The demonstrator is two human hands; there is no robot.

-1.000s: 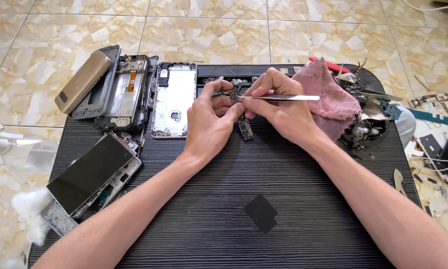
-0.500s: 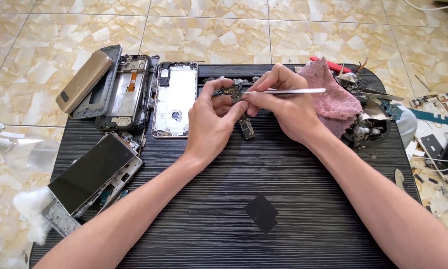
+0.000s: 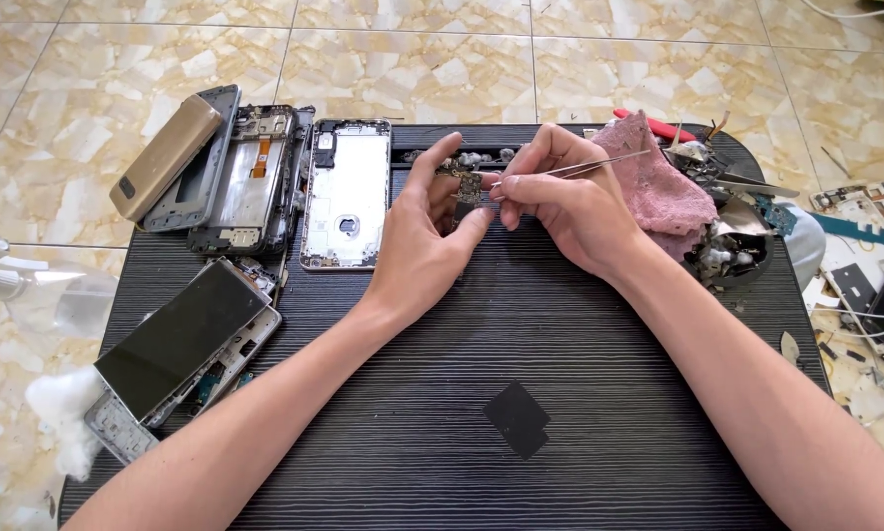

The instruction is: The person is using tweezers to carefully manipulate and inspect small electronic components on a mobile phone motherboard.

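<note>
Left hand (image 3: 417,246) fingers are pinching a small circuit board (image 3: 468,187), thumb underneath, forefinger up behind it, board being held just above the mat near its far edge

Right hand (image 3: 570,202) fingers are closed around metal tweezers (image 3: 585,167), tips touching the board, shank running back up-right over the knuckles. Both hands are meeting over the same part, fingertips nearly touching

Under them: black ribbed work mat (image 3: 442,433) lying on a marbled tile floor (image 3: 412,59). Small dark square pad (image 3: 519,419) sitting on the mat nearer the camera, well apart from the hands

Just left of the left hand: silver phone frame (image 3: 347,192), upright rectangle, round hole mid-body, lying flat. Next left, dark opened phone chassis (image 3: 250,177) with an orange flex strip, partly overlapping a grey shell with a gold back cover (image 3: 164,157) tilted on top, half off the mat

Lower left: phone with black screen (image 3: 181,339) lying tilted on another stripped frame at the mat's edge; white cotton wad (image 3: 60,405) just beside it on the floor; clear plastic bag (image 3: 39,295) further left

Just right of the right hand: pink cloth (image 3: 658,187), crumpled, wrist touching it. Red-handled tool (image 3: 653,125) poking out behind it. Beyond, heap of metal scrap parts (image 3: 727,246) at the mat's right edge. Off the mat to the right, loose boards and cables (image 3: 860,285), too small to tell apart

No readable labels or packaging worth noting
</note>
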